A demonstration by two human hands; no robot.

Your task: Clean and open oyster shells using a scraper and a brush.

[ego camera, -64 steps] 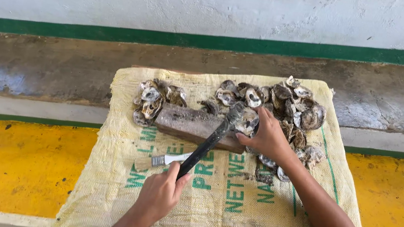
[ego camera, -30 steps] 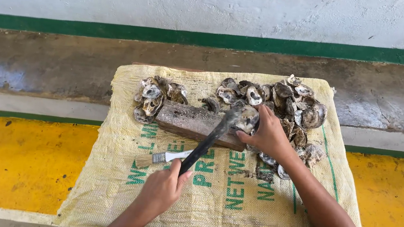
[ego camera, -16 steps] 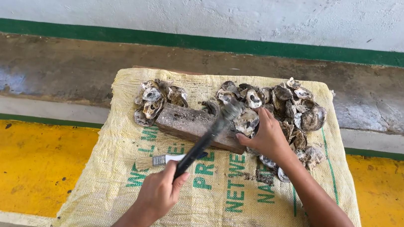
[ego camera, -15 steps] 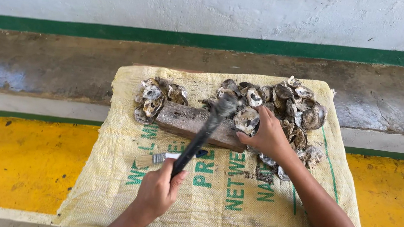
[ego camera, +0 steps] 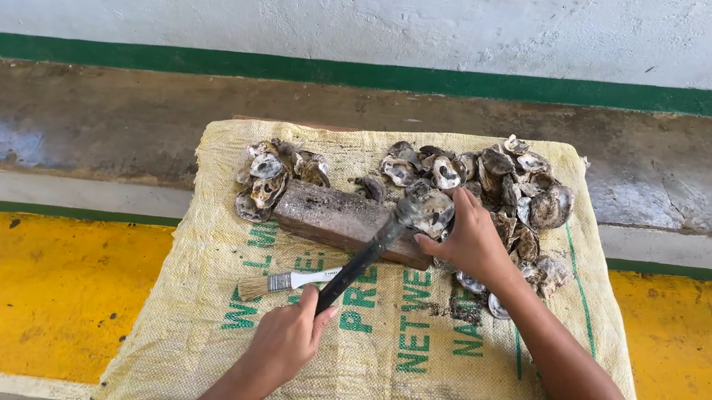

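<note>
Holding the shell (ego camera: 432,210) down on the block (ego camera: 338,221), your right hand (ego camera: 468,238) has its fingers curled over the shell's right edge, closed on it, with the thumb toward you. You should expect that shell to be hard, rough and brittle: stiff enough to resist, yet likely to chip at the lip, and sharp there, so your best hold looks like the thick rounded side, fingers kept back from the spot being struck. It probably weighs little but may skid on the wood if wet.

Your left hand (ego camera: 288,338) is wrapped tight round the lower end of the hammer (ego camera: 363,258), a dark handle running up and to the right from that grip, its head meeting the shell just left of your right fingertips. Whether the head is touching the shell or a hair above it is hard to tell, since it looks blurred.

Just left of your left hand's grip and touching the handle lies a brush (ego camera: 285,283). Beyond the right hand, up and to its right, sits the big pile (ego camera: 523,184) of shells; a smaller heap (ego camera: 270,178) lies at the block's far-left end. Everything rests on a woven sack (ego camera: 409,364).
</note>
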